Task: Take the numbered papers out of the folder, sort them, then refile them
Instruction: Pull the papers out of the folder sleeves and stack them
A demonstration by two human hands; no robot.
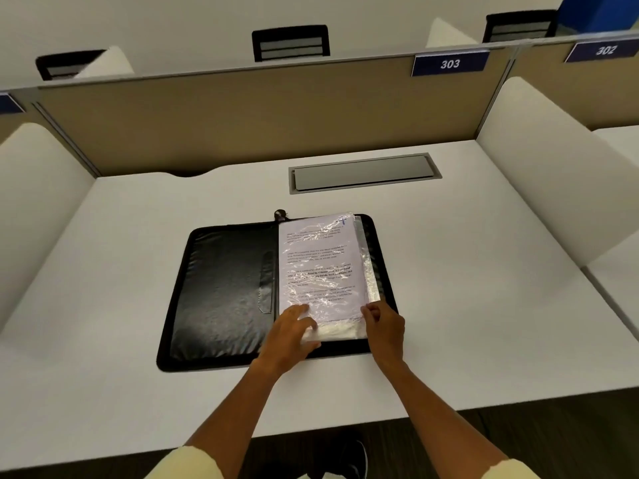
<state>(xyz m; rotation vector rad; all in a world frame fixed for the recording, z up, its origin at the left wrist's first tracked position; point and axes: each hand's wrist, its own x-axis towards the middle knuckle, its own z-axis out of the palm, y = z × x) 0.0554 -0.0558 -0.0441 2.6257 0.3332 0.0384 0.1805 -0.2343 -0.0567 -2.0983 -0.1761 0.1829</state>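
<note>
A black zip folder (pixel 221 292) lies open on the white desk (pixel 484 305). Its right half holds a stack of clear plastic sleeves with a printed paper (pixel 320 267) on top; a blue handwritten mark sits at the paper's top right corner. My left hand (pixel 292 335) rests flat on the lower left corner of the top sleeve, fingers straight. My right hand (pixel 383 323) touches the lower right edge of the sleeve stack; its fingertips are partly hidden against the sleeve, so whether they pinch it is unclear.
A grey cable hatch (pixel 363 172) is set into the desk behind the folder. A tan divider (pixel 242 115) with a "303" sign (pixel 449 63) closes the back, and white side panels (pixel 539 160) flank the desk. Black chairs (pixel 290 43) stand beyond.
</note>
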